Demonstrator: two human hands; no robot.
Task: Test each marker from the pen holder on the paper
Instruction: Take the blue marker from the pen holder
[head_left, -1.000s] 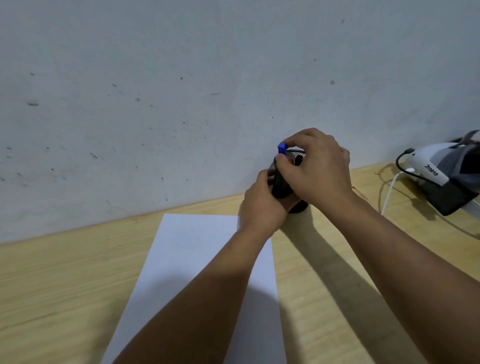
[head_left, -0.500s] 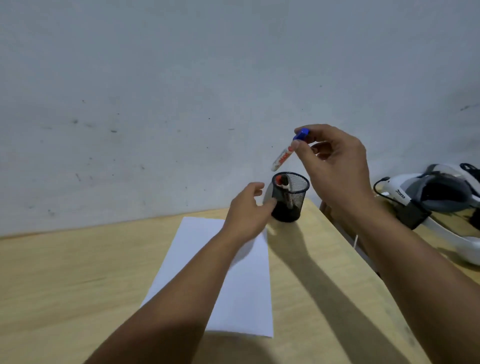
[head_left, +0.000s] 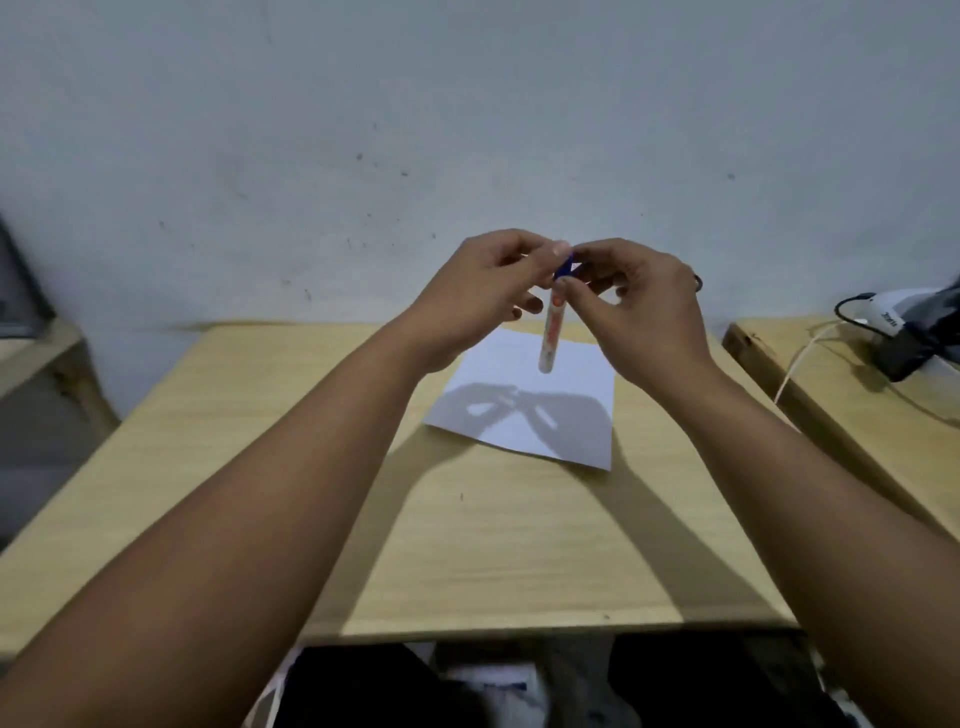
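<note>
A white marker (head_left: 549, 338) with red lettering and a blue cap (head_left: 563, 270) hangs upright in the air above the far part of the white paper (head_left: 561, 421). My left hand (head_left: 483, 291) pinches it at the cap end. My right hand (head_left: 644, 306) pinches it just below the cap. The paper lies on a light wooden table (head_left: 467, 545), with the shadows of both hands across it. The black pen holder is almost wholly hidden behind my right hand; only a dark sliver of its rim (head_left: 698, 283) shows.
A second wooden table (head_left: 831, 405) stands to the right across a narrow gap, carrying a white and black device (head_left: 898, 332) with cables. Part of another desk (head_left: 36, 353) shows at the far left. A grey wall rises behind.
My right hand has lifted the blue-capped marker out of the holder and carried it over the paper. My left hand has left the holder and taken the marker's cap end.
</note>
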